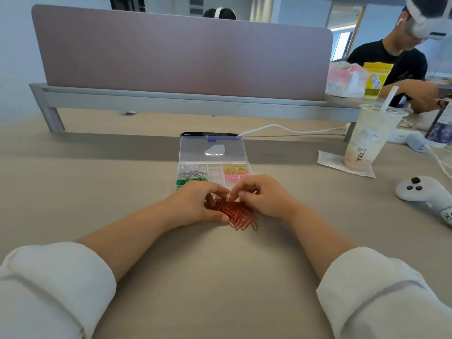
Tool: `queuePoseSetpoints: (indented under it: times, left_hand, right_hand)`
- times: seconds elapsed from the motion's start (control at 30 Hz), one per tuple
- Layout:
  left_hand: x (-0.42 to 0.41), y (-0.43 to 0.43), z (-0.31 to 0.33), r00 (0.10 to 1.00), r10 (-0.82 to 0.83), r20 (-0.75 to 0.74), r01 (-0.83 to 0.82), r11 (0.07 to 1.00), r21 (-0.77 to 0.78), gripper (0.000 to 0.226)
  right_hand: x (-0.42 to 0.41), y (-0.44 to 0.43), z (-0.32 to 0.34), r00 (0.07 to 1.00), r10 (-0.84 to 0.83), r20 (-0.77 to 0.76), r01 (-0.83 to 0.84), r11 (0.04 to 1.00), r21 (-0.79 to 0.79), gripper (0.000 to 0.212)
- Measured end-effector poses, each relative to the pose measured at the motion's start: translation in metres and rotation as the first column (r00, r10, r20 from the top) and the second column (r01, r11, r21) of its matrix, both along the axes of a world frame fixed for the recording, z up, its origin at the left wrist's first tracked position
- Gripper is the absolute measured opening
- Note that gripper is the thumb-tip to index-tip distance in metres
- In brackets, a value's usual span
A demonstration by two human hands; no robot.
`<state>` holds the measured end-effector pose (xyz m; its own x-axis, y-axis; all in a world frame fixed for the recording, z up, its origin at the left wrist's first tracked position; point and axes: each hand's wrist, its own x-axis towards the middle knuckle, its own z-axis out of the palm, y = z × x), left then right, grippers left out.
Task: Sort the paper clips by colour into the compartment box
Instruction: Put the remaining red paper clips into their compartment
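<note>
In the head view, a pile of red paper clips (241, 214) is seen lying on the beige surface (220, 277), just in front of the compartment box (215, 171) and between the two hands. The left hand (195, 204) is cupped round the left side of the pile, its fingers curled over the clips and its thumb laid along the near edge. The right hand (264, 196) is held at the pile's far right edge with its fingers curled and the fingertips (241, 193) brought together on the clips; whether a clip is actually pinched cannot be told.

The box is shown with its clear lid (211, 149) raised. Silver clips (192, 170) are held in the far left compartment, green clips (189, 181) in the one nearer, yellow clips (236, 169) in the far right and pink clips (234, 177) just in front of those. The box's near edge is hidden by the hands.

To the right, a lidded cup (369, 140) with a straw is set on a napkin (330, 160), and a white controller (423, 192) lies nearer. A mauve divider screen (183, 52) is stood across the far side.
</note>
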<state>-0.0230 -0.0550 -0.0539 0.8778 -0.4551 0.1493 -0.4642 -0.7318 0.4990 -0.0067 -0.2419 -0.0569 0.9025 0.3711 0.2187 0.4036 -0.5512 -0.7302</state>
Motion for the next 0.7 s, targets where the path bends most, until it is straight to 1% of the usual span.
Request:
queuePoseSetpoints:
  times: [0.07,0.1,0.13,0.2,0.23,0.3,0.37,0.47,0.5,0.57,0.6,0.63,0.7]
  left_hand:
    - [-0.001,0.003,0.003,1.0,-0.013,-0.011,0.014,1.0,0.02,0.067]
    - [-0.002,0.006,0.005,1.0,-0.015,-0.02,0.016,0.998,0.064,0.074]
    - [-0.003,0.009,0.007,0.999,-0.008,-0.041,0.013,0.992,0.127,0.083]
    - [-0.006,0.011,0.009,0.996,0.022,-0.085,0.0,0.967,0.256,0.099]
    - [-0.007,0.01,0.009,0.995,0.038,-0.093,-0.009,0.956,0.293,0.1]
    - [-0.007,0.005,0.01,0.996,0.045,-0.071,-0.022,0.955,0.297,0.09]
    - [-0.006,-0.001,0.01,0.997,0.041,-0.059,-0.026,0.97,0.24,0.076]
    - [-0.002,-0.008,0.011,0.997,0.041,-0.069,-0.028,0.984,0.175,0.058]
    - [0.0,-0.01,0.011,0.995,0.042,-0.089,-0.031,0.991,0.127,0.051]
    - [0.002,-0.013,0.011,0.982,0.066,-0.179,-0.067,0.998,0.001,0.038]
    - [0.002,-0.015,0.011,0.979,0.079,-0.189,-0.087,0.996,-0.031,0.033]
    - [0.003,-0.016,0.01,0.983,0.087,-0.159,-0.094,0.995,-0.037,0.029]
    - [0.006,-0.017,0.008,0.994,0.101,-0.041,-0.101,0.995,0.013,0.027]
  right_hand:
    - [-0.004,-0.008,0.008,0.999,0.019,-0.033,-0.021,0.999,-0.04,0.017]
    - [-0.007,-0.013,0.013,0.996,0.035,-0.082,-0.044,0.994,-0.102,0.026]
    - [-0.011,-0.018,0.018,0.986,0.055,-0.155,-0.084,0.979,-0.188,0.042]
    - [-0.017,-0.023,0.025,0.963,0.053,-0.263,-0.155,0.911,-0.382,0.069]
    - [-0.019,-0.023,0.026,0.962,0.048,-0.267,-0.169,0.877,-0.45,0.077]
    - [-0.019,-0.019,0.024,0.973,0.049,-0.227,-0.158,0.855,-0.494,0.081]
    - [-0.017,-0.013,0.022,0.98,0.06,-0.19,-0.144,0.874,-0.465,0.075]
    - [-0.012,-0.005,0.017,0.991,0.077,-0.108,-0.116,0.903,-0.414,0.058]
    - [-0.01,-0.003,0.015,0.994,0.076,-0.076,-0.099,0.915,-0.391,0.052]
    - [-0.006,-0.002,0.013,0.998,0.06,-0.03,-0.067,0.937,-0.344,0.042]
    - [-0.004,-0.002,0.012,0.999,0.051,-0.015,-0.053,0.944,-0.324,0.039]
    - [-0.002,-0.002,0.012,0.999,0.04,-0.002,-0.038,0.95,-0.309,0.036]
    - [0.0,-0.005,0.012,0.999,0.033,0.01,-0.028,0.957,-0.29,0.03]
